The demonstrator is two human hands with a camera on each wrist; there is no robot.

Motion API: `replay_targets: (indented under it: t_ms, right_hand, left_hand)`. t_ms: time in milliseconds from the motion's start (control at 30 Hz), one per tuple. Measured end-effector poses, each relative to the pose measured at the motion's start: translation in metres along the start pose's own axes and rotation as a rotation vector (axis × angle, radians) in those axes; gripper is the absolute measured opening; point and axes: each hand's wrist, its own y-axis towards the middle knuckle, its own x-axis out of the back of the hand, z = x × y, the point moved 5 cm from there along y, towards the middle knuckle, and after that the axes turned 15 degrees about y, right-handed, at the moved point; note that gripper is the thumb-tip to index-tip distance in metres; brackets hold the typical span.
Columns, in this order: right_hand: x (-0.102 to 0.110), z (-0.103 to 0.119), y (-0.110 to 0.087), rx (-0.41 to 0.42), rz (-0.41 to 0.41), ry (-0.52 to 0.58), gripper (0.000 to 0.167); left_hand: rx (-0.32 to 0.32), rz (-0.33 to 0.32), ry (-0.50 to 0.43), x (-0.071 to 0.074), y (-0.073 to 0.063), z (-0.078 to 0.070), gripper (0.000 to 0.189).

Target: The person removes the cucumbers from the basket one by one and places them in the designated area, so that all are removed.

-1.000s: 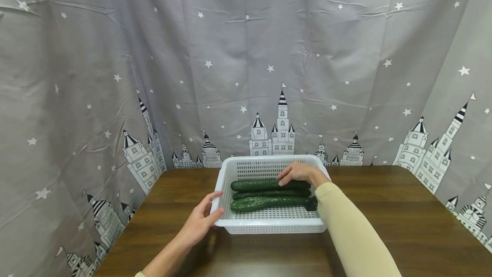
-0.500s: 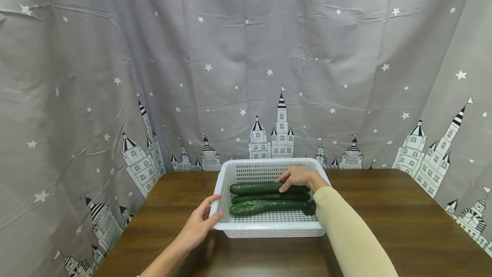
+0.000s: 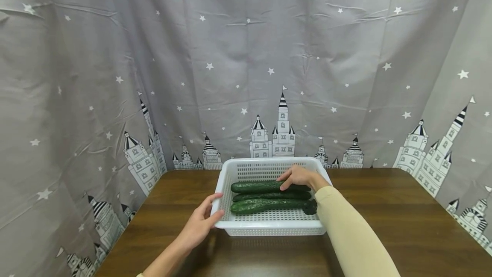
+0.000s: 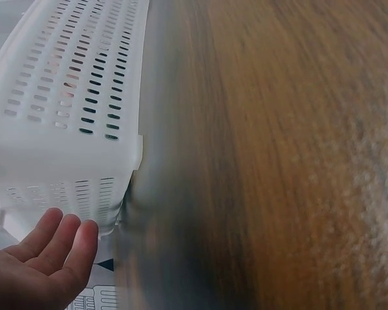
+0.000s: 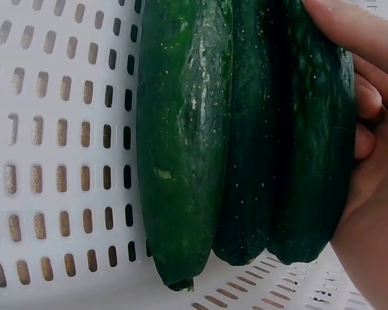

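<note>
Three dark green cucumbers lie side by side in a white perforated plastic basket point(image 3: 273, 225). My right hand point(image 3: 301, 177) reaches in and grips the far cucumber point(image 3: 251, 187), thumb on its near side and fingers curled round its far side, as the right wrist view shows. Beside it lie the middle cucumber point(image 5: 247, 148) and the near cucumber point(image 5: 184, 142), which has the basket floor bare next to it. At the basket's left end, my left hand point(image 3: 197, 223) holds the rim. In the left wrist view, several fingers point(image 4: 55, 242) bend loosely by the outer wall.
The basket stands on a brown wooden table point(image 3: 380, 213), near its back edge. Behind and to the left hangs a grey curtain point(image 3: 246, 63) printed with stars and castles.
My right hand has lowered slightly onto the far cucumber and its fingers have settled round it. The left hand stays at the basket's rim.
</note>
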Motion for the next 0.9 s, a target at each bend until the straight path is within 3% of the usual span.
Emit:
replay_targets:
  t_ms: [400, 900]
  right_hand:
    - [0.0, 0.006, -0.001, -0.002, 0.012, -0.042, 0.038]
    - [-0.003, 0.013, -0.002, -0.012, 0.058, -0.172, 0.037]
  left_hand:
    - [-0.004, -0.013, 0.012, 0.0, 0.001, 0.001, 0.051]
    - [-0.014, -0.03, 0.012, 0.001, -0.003, -0.002, 0.05]
